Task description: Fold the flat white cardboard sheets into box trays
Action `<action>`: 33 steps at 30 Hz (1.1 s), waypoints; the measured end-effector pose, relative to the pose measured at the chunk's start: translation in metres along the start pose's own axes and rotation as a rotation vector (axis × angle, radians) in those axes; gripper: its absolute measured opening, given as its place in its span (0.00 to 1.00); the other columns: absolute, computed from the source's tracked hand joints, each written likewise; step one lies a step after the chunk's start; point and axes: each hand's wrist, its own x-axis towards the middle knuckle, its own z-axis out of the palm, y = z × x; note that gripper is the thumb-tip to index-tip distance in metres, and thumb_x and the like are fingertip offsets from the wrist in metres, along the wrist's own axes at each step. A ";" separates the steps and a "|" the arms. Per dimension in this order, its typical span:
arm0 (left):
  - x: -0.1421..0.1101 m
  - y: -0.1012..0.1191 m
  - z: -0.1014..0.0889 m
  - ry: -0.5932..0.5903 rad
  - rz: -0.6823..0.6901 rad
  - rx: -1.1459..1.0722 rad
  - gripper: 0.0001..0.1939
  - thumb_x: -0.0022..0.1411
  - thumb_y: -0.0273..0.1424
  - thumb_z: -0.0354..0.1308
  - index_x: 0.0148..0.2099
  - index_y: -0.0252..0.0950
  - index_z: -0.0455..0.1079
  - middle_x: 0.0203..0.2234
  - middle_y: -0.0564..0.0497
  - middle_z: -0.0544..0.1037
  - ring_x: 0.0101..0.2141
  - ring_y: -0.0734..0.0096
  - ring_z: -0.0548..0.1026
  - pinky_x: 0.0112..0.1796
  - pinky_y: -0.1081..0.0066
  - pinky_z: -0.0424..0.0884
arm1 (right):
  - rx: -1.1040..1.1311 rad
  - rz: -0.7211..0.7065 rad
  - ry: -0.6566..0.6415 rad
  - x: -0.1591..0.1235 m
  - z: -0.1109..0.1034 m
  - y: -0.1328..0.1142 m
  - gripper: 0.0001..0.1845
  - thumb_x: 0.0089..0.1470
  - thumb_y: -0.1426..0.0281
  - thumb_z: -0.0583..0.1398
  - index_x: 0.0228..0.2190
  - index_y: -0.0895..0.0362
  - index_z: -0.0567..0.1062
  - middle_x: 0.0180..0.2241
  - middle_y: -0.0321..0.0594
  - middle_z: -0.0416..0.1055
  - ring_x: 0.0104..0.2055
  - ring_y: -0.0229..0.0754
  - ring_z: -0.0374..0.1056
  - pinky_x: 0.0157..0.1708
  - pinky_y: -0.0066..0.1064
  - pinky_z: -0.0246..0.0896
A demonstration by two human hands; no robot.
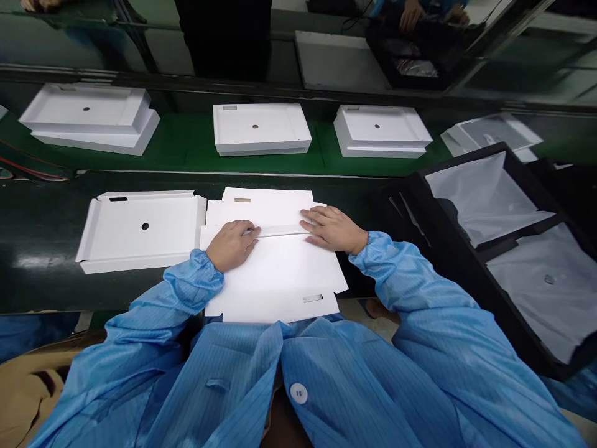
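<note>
A flat white cardboard box blank (280, 267) lies before me, its near edge against my body. It has a slot near each end and a raised fold across its middle. At the left end of that fold, my left hand (234, 244) is closed, its curled fingers gripping the ridge. Over the right end lies my right hand (333, 229), with fingers stretched and apart, resting on the card on both sides of the fold. Left of the blank, touching or nearly touching it, sits a shallow white cardboard tray (121, 233) with a round hole and low folded walls.
Stacked white trays (88, 118), (259, 127), (382, 127) stand on a green belt (196, 134) behind the dark bench (41, 249). A black crate (485, 249) with translucent bags leans at right. Beyond the belt, other people's hands (410, 14) show.
</note>
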 end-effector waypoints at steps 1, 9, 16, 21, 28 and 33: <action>-0.002 -0.001 -0.001 -0.007 -0.005 -0.006 0.17 0.72 0.33 0.52 0.55 0.33 0.76 0.46 0.38 0.77 0.47 0.56 0.76 0.48 0.55 0.73 | -0.004 0.016 -0.007 -0.002 0.001 0.001 0.27 0.67 0.54 0.55 0.59 0.56 0.74 0.66 0.52 0.63 0.63 0.58 0.60 0.57 0.50 0.56; -0.033 -0.021 -0.018 0.005 -0.161 0.063 0.20 0.72 0.37 0.51 0.55 0.30 0.76 0.50 0.35 0.75 0.49 0.51 0.74 0.51 0.52 0.72 | 0.027 0.086 -0.035 -0.005 0.008 0.003 0.31 0.67 0.51 0.53 0.61 0.58 0.72 0.68 0.57 0.57 0.66 0.60 0.55 0.61 0.52 0.53; -0.041 -0.023 -0.017 0.006 -0.178 0.033 0.19 0.72 0.36 0.50 0.54 0.32 0.77 0.47 0.38 0.77 0.48 0.53 0.74 0.51 0.51 0.72 | 0.032 0.099 0.008 -0.002 0.007 0.002 0.23 0.69 0.59 0.53 0.56 0.56 0.76 0.65 0.49 0.65 0.64 0.56 0.60 0.60 0.50 0.57; -0.042 -0.023 -0.014 0.057 -0.180 -0.017 0.17 0.71 0.34 0.51 0.53 0.34 0.78 0.46 0.38 0.78 0.47 0.53 0.75 0.50 0.50 0.72 | 0.060 0.055 0.017 0.004 0.003 -0.005 0.21 0.68 0.63 0.54 0.56 0.55 0.77 0.58 0.46 0.74 0.60 0.54 0.66 0.55 0.49 0.63; -0.044 -0.024 -0.011 0.089 -0.177 -0.070 0.16 0.70 0.33 0.53 0.53 0.36 0.77 0.44 0.40 0.77 0.46 0.55 0.74 0.50 0.52 0.72 | 0.208 0.114 0.125 0.004 0.005 -0.004 0.18 0.68 0.64 0.55 0.50 0.54 0.81 0.50 0.45 0.79 0.52 0.51 0.73 0.53 0.49 0.67; -0.041 -0.027 -0.009 0.037 -0.167 -0.056 0.15 0.71 0.33 0.53 0.52 0.36 0.78 0.44 0.41 0.77 0.45 0.56 0.73 0.48 0.55 0.71 | 0.228 0.114 0.076 0.013 -0.009 -0.014 0.19 0.67 0.60 0.56 0.48 0.57 0.81 0.52 0.48 0.77 0.53 0.53 0.71 0.55 0.51 0.64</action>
